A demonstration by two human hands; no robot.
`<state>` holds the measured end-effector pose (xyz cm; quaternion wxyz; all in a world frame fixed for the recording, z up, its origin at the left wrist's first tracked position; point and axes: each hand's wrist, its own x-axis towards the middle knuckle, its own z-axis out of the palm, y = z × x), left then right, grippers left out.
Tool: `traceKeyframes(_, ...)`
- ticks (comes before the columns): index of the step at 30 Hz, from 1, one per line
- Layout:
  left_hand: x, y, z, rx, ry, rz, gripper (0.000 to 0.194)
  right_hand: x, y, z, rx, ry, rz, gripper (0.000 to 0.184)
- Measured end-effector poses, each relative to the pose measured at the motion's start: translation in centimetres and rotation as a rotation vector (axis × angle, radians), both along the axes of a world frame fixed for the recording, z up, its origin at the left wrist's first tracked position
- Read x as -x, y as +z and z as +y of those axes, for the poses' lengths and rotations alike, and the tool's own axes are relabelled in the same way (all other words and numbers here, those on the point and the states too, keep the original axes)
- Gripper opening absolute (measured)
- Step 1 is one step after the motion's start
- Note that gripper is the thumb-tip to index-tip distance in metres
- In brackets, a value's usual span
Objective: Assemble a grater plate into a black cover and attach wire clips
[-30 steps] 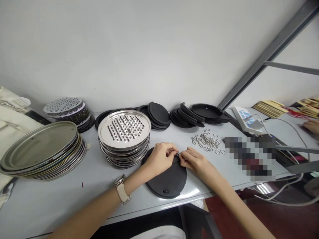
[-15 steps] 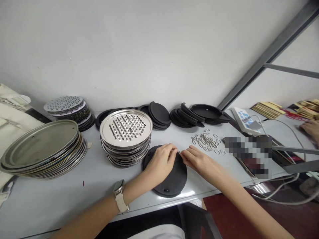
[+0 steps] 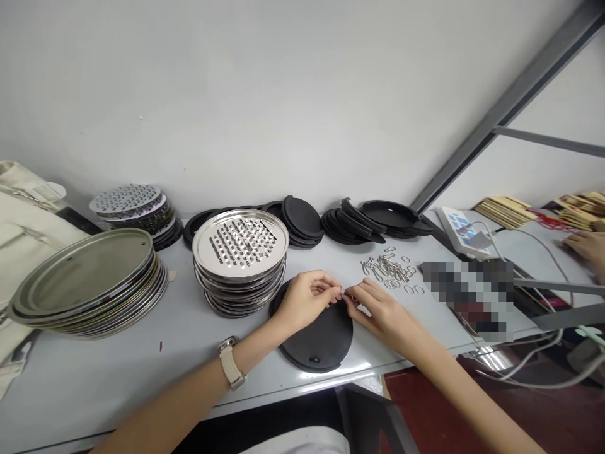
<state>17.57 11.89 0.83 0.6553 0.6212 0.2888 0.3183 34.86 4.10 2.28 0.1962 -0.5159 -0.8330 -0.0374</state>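
Above a round black disc (image 3: 317,340) on the bench, my two hands meet fingertip to fingertip. My left hand (image 3: 312,299), a watch on its wrist, is closed in a pinch on a small metal piece (image 3: 343,291). From the other side my right hand (image 3: 378,310) is closed on that same piece, and its fingers hide most of it, so its exact kind cannot be made out. A loose heap of metal rings and clips (image 3: 391,270) lies just beyond my right hand.
Left of my hands stands a stack of metal grater plates (image 3: 240,268), with a stack of round metal trays (image 3: 89,277) farther left. Black round pieces (image 3: 302,217) line the wall. A power strip (image 3: 456,230), a pixelated flat object and another person's hand (image 3: 588,244) are at right.
The fingers of both hands have shifted on the small metal piece, and my left hand has turned slightly, its thumb now showing on top. The view has moved a little.
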Motion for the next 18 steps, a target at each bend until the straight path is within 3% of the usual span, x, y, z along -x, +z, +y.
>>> traceKeyframes(6,0.2,-0.2,0.4,-0.189,0.026,0.042,0.009,0.0,-0.5,0.4,-0.104,0.041,-0.174,0.019)
traceKeyframes(13,0.5,0.4,0.8,-0.629,0.046,0.269,0.016,-0.3,-0.6,0.8,-0.093,0.068,-0.320,0.024)
traceKeyframes(18,0.4,0.6,0.8,-0.713,0.005,0.351,0.021,-0.6,0.2,1.3,-0.074,0.122,-0.341,0.026)
